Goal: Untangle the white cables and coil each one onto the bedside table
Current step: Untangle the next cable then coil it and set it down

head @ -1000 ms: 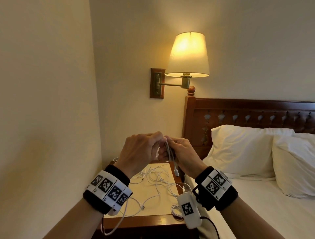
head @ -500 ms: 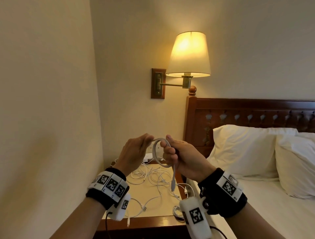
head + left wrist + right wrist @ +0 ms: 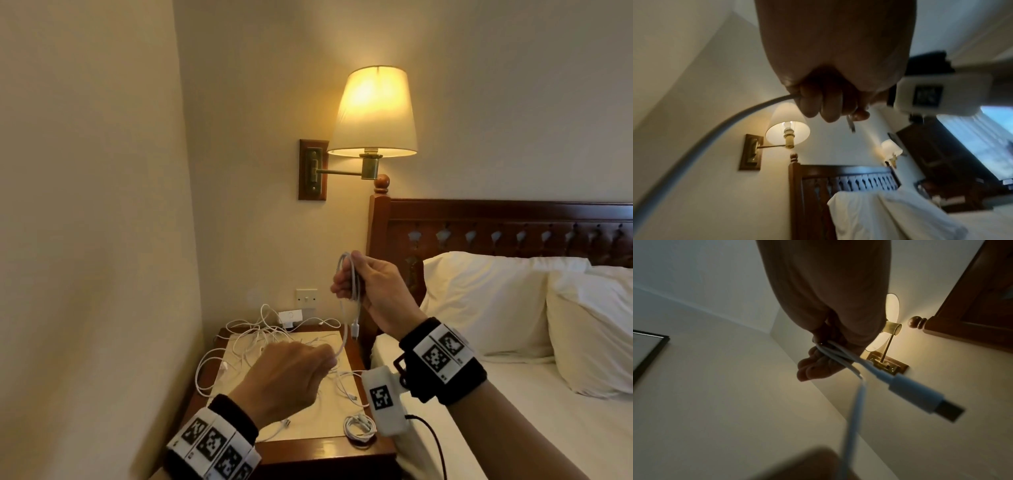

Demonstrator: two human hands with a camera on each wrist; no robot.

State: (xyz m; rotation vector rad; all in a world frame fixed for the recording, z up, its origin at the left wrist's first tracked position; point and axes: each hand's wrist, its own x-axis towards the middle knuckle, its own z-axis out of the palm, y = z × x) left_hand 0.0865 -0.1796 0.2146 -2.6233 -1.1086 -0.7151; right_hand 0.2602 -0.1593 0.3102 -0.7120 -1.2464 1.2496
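Note:
My right hand (image 3: 356,281) is raised above the bedside table (image 3: 308,448) and grips a few loops of a white cable (image 3: 349,274). Its USB plug (image 3: 355,329) dangles below the fist and looms large in the right wrist view (image 3: 925,400). The free run of this cable drops to my left hand (image 3: 322,359), which pinches it low over the table; the left wrist view shows the fingers (image 3: 818,104) curled round the cable (image 3: 719,129). A tangle of white cables (image 3: 260,342) lies on the tabletop. One coiled cable (image 3: 359,426) rests at the front right corner.
A lit wall lamp (image 3: 375,113) hangs above the table. The bed with white pillows (image 3: 486,301) and dark wooden headboard (image 3: 496,226) borders the table on the right. A wall closes in on the left. A white adapter (image 3: 290,316) sits below a wall switch (image 3: 306,297).
My hands have parted. The right hand rose with the cable loops; the left hand slid down along the cable toward the tabletop.

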